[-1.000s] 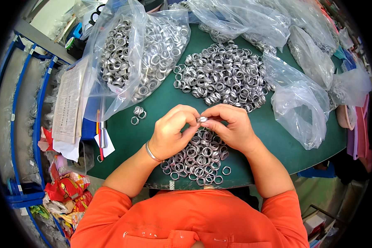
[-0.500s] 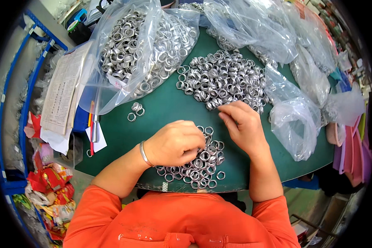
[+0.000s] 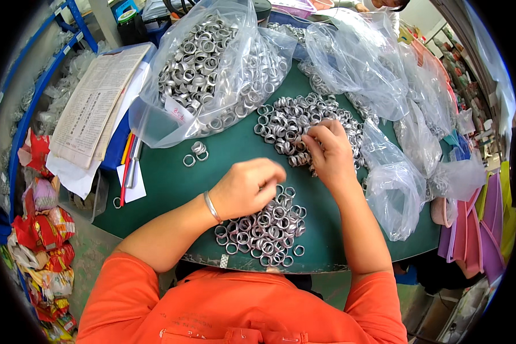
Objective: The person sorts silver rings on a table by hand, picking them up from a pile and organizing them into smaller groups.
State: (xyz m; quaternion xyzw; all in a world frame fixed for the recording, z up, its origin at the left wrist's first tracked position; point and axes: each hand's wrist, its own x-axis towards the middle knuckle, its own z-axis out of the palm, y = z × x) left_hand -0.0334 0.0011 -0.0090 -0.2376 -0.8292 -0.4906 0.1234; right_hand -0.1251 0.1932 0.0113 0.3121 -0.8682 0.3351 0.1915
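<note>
My right hand (image 3: 331, 152) is at the near side of a large heap of silver metal rings (image 3: 295, 117), thumb and fingers bent together against the rings. Whatever it pinches is hidden among them. My left hand (image 3: 246, 186), with a bangle (image 3: 212, 207) on its wrist, hovers just above a smaller, looser pile of rings (image 3: 264, 232) by the table's near edge. Its fingers are curled in toward the thumb, their tips smeared by motion, and I cannot make out anything between them. A few separate rings (image 3: 199, 150) lie farther left on the green tabletop (image 3: 172, 183).
A big clear bag of rings (image 3: 198, 74) stands at the back left. More plastic bags (image 3: 355, 57) crowd the back and right, one crumpled bag (image 3: 395, 195) beside the heap. Papers (image 3: 92, 109) and pens (image 3: 126, 166) lie left. A person (image 3: 378, 8) is at the far edge.
My right hand has reached a little farther in over the large heap. My left hand has lifted slightly from the small pile. The whole view has shifted and tilted.
</note>
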